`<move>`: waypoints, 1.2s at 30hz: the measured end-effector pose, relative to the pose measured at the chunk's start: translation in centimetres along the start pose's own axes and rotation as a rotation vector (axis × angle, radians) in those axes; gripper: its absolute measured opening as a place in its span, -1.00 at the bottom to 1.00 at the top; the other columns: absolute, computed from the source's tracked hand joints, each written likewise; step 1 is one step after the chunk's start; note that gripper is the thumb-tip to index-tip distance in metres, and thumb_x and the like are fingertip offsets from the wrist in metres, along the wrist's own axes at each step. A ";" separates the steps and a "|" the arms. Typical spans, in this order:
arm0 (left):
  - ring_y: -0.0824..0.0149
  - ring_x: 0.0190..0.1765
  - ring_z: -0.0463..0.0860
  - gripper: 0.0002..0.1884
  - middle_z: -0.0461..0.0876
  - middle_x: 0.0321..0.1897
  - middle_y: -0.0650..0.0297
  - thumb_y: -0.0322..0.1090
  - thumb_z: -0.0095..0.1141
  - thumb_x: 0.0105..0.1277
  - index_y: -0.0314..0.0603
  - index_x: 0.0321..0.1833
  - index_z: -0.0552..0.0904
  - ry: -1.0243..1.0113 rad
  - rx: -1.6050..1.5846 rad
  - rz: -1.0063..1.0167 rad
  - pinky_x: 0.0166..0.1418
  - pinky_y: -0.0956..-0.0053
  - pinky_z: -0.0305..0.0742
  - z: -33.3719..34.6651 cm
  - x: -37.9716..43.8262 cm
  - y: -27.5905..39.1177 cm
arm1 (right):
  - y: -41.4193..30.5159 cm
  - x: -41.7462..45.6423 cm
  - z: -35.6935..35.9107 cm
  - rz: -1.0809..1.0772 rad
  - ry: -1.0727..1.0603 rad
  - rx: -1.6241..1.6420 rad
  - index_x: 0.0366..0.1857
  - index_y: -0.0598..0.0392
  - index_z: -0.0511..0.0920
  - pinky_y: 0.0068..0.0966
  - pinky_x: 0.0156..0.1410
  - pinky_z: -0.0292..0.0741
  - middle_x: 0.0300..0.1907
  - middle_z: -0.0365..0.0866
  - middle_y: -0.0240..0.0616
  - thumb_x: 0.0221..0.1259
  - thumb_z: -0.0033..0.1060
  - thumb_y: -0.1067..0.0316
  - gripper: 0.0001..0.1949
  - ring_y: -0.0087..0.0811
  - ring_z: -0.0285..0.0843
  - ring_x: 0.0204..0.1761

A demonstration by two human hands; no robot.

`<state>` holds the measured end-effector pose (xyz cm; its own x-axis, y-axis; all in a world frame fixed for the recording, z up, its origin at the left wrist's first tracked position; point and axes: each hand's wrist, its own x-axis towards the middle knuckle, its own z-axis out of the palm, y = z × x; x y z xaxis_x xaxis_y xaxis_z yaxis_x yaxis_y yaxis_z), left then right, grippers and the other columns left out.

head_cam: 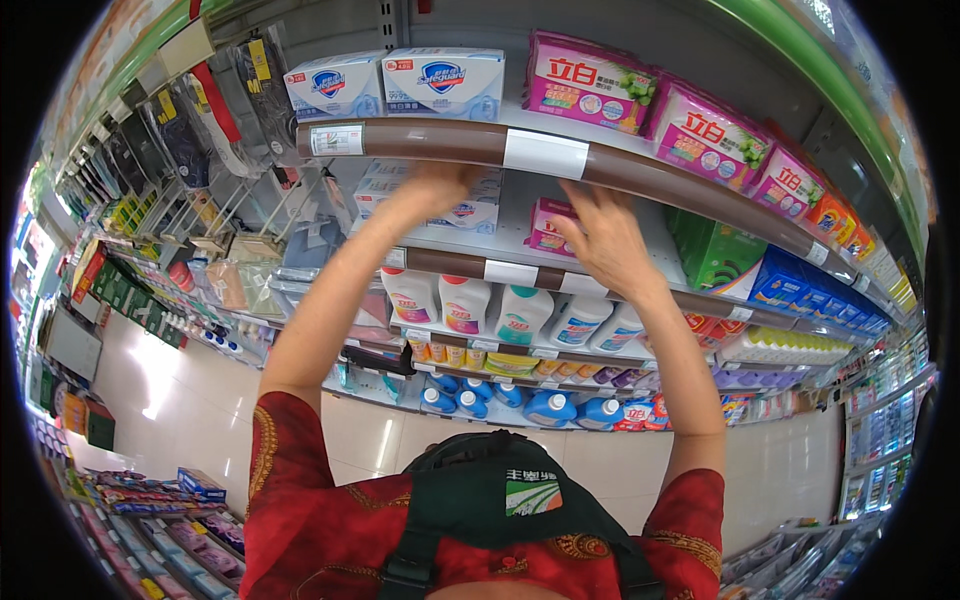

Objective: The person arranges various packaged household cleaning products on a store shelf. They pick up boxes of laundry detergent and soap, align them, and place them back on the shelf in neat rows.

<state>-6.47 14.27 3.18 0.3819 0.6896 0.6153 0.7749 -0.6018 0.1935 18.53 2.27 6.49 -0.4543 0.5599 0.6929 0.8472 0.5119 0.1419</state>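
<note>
Both arms reach to the second shelf from the top. My left hand is blurred, over the white Safeguard soap boxes; its fingers pass partly under the brown edge of the top shelf, so I cannot tell whether it grips a box. My right hand is beside a small pink soap pack, thumb near the pack and fingers spread upward, the tips partly behind the shelf edge. More Safeguard boxes and large pink soap packs stand on the top shelf.
Packed socks hang on hooks at the left. A green box and blue boxes stand right of my right hand. White detergent bottles line the shelf below, with blue bottles at the bottom. Tiled floor lies beneath.
</note>
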 end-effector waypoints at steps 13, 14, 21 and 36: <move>0.08 0.24 0.54 -0.51 0.61 0.17 0.11 -0.20 0.36 0.20 -0.05 0.20 0.59 0.223 -0.164 0.416 0.32 0.23 0.44 1.3 3.3 -13.3 | 0.2 12.3 17.3 0.273 0.073 0.225 0.24 -0.13 0.50 -0.29 0.44 0.31 0.29 0.50 -0.22 0.14 0.38 0.00 -0.44 -0.18 0.37 0.36; 0.07 0.23 0.54 -0.53 0.61 0.16 0.10 -0.21 0.35 0.21 -0.06 0.19 0.59 0.215 -0.158 0.404 0.31 0.22 0.44 1.1 3.2 -13.1 | -0.2 12.4 18.2 0.302 0.059 0.235 0.24 -0.12 0.50 -0.29 0.45 0.30 0.29 0.49 -0.21 0.13 0.39 0.01 -0.44 -0.17 0.36 0.37; 0.00 0.39 0.40 -0.61 0.47 0.33 -0.03 -0.16 0.01 0.49 -0.12 0.29 0.52 -0.307 -0.133 0.127 0.45 0.16 0.27 0.0 2.0 -11.1 | -3.0 12.6 17.5 0.267 -0.227 0.153 -0.03 0.01 0.61 -0.20 0.28 0.43 0.08 0.62 -0.07 0.30 0.09 0.23 -0.75 -0.06 0.53 0.16; -0.16 0.16 0.48 -0.62 0.53 0.08 -0.15 -0.39 0.13 0.33 -0.32 0.20 0.56 0.188 -0.140 0.087 0.29 0.10 0.33 -7.1 -6.8 -4.0 | -9.7 1.5 5.7 0.189 0.296 0.312 0.11 0.34 0.51 -0.09 0.15 0.43 0.04 0.53 0.15 0.20 0.19 0.50 -0.62 0.15 0.50 0.02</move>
<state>-15.78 9.13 3.67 0.3336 0.5533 0.7633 0.6606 -0.7148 0.2294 8.09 1.89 2.13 -0.1640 0.4754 0.8644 0.7637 0.6159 -0.1938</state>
